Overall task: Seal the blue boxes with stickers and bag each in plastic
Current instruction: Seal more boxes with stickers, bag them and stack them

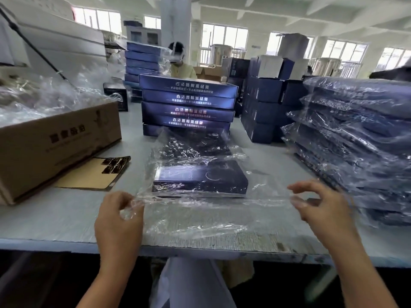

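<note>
Pale bench (66, 216) w/ worn front edge. Left: brown carton (55, 147), printed side facing the camera, heaped w/ clear crinkled film (44, 96). Just beside its near corner, flat on bench, a tan card sheet (89, 176) w/ a few dark squares at its far end. Behind carton, white cartons (60, 41) stacked, a black strap slanting across. Far side of bench: a person in a yellow top (181, 71), partly hidden. White pillar (175, 21) behind; windows (224, 41) along back wall, cabinet (144, 36) at far left.
</note>
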